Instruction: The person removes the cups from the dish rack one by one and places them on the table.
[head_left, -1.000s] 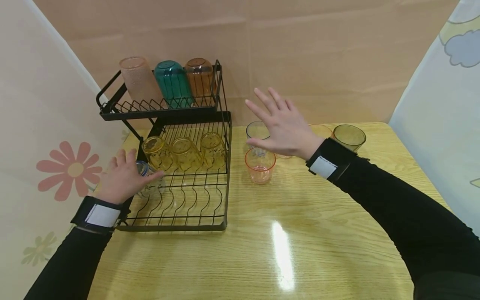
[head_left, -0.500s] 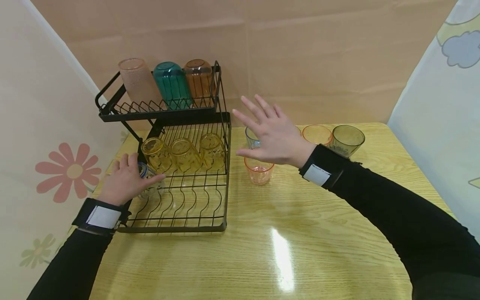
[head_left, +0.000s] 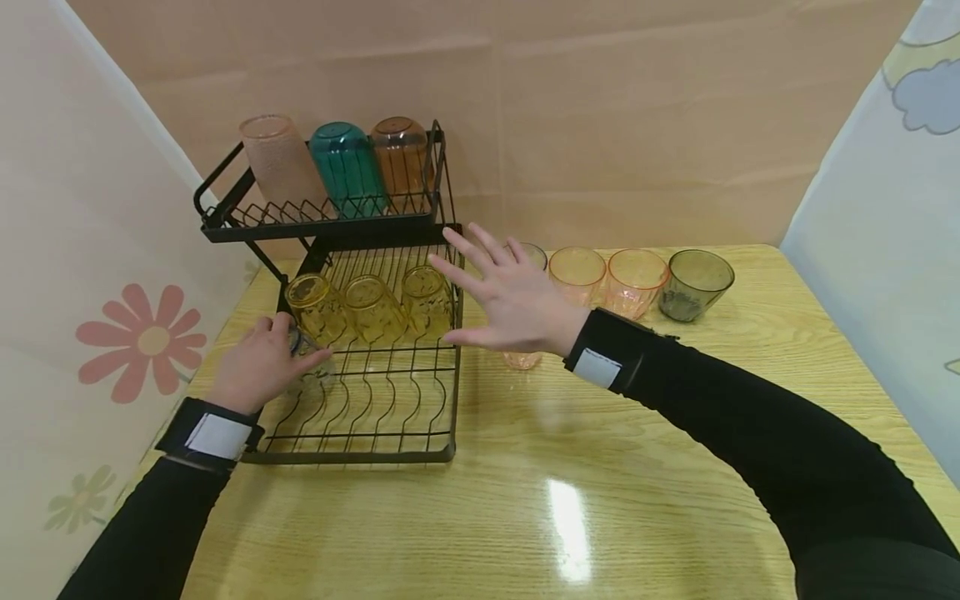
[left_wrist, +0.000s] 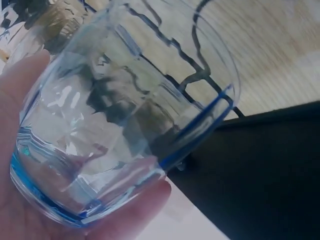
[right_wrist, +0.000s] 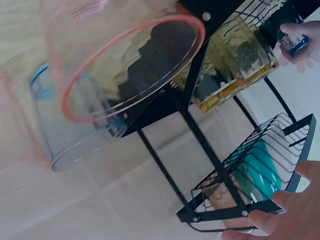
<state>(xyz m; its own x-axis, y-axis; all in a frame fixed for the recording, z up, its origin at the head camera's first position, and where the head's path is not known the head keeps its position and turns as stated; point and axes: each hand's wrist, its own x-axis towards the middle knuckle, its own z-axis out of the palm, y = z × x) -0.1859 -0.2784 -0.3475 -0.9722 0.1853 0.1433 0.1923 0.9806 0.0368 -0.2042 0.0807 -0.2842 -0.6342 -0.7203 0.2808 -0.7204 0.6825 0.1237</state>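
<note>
At the left side of the black dish rack [head_left: 453,400], my left hand [head_left: 258,367] grips a clear glass with a blue tint [left_wrist: 100,135]. The thumb and fingers lie along opposite sides of it in the left wrist view, near its blue base. Above the table, close to the rack's right edge, my right hand [head_left: 517,304] holds nothing, its fingers spread. Below that hand is a pink glass with a red rim [right_wrist: 135,70], mostly hidden behind it in the head view. Three upside-down yellow glasses [head_left: 371,308] stand on the lower tier behind my left hand.
On the upper tier stand a pink tumbler [head_left: 281,162], a teal glass [head_left: 347,167] and an amber glass [head_left: 401,154]. Along the table's back are a blue-rimmed glass [right_wrist: 75,125], two orange-pink glasses [head_left: 577,271] and a dark olive glass [head_left: 693,287].
My right hand has moved left and down toward the rack, uncovering the glasses at the back. My left hand's fingers have curled further round the clear glass.
</note>
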